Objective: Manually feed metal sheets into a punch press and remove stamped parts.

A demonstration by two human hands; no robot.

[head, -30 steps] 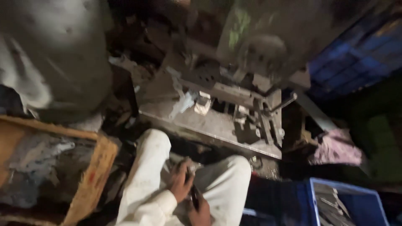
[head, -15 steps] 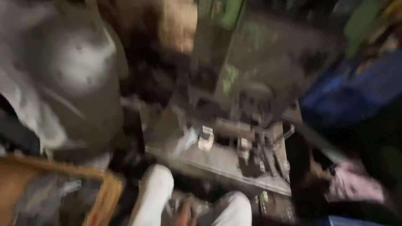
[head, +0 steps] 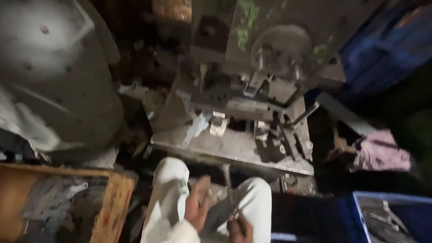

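Press machine [head: 252, 90], wooden crate [head: 112, 202], blue bin [head: 360, 211], pink cloth [head: 382, 155]

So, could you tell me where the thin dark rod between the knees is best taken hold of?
Probably on the bare shaft of the thin rod, above where the right hand pinches its lower end. It stands nearly upright between the knees, so coming in from the left hand side looks easiest.

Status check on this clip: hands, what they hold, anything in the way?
Left hand open over lap. Right hand grips thin metal rod. Press bench ahead, apart from hands.
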